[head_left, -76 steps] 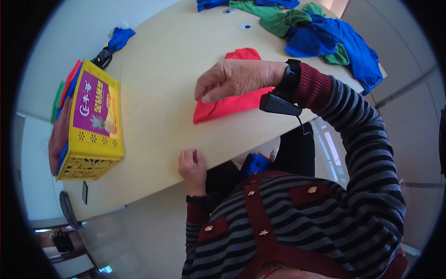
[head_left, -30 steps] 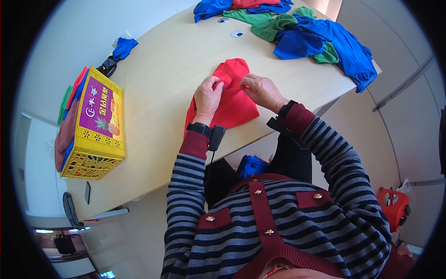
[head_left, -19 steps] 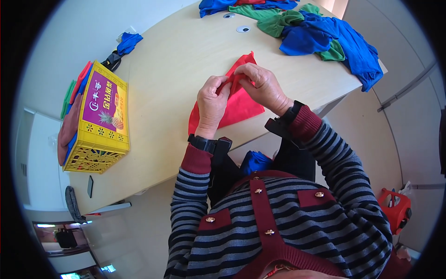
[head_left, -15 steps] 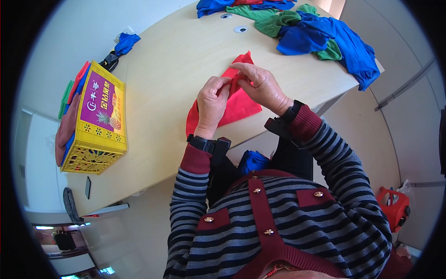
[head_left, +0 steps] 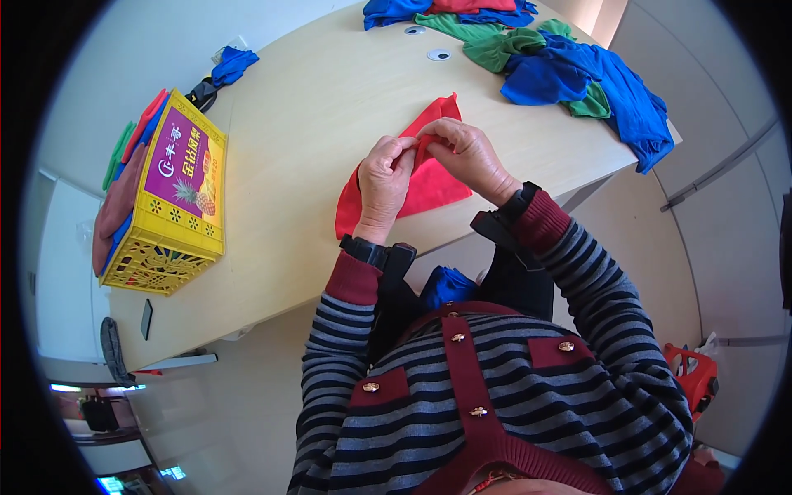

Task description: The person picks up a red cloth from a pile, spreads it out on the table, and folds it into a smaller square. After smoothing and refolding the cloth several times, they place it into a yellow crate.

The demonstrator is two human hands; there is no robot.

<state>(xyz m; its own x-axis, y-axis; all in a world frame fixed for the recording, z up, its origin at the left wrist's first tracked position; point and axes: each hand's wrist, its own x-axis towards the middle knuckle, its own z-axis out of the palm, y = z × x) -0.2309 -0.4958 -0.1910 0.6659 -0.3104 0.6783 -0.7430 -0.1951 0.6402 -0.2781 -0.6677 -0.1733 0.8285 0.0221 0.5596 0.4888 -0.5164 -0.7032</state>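
Observation:
A red cloth (head_left: 431, 186) lies partly on the table in front of me, its upper part lifted between my hands. My left hand (head_left: 384, 181) pinches the cloth with thumb and forefinger. Close beside it, my right hand (head_left: 472, 157) grips the same cloth, thumb under and fingers curled over it. The fingertips of both hands almost meet, and the fold between them is partly hidden. One corner of the cloth points away from me, past the hands. A blue cloth (head_left: 448, 286) rests on my lap below the table edge.
A yellow plastic crate (head_left: 177, 239) with folded cloths stands at the table's left. Blue and green cloths (head_left: 569, 70) are heaped at the far right, some hanging over the edge. Two round cable covers (head_left: 439, 55) sit in the pale tabletop (head_left: 289, 148). A dark phone-like slab (head_left: 147, 319) lies near left.
The view has shifted slightly. Both hands still hold the red cloth, and the right fingers have curled down closer onto it.

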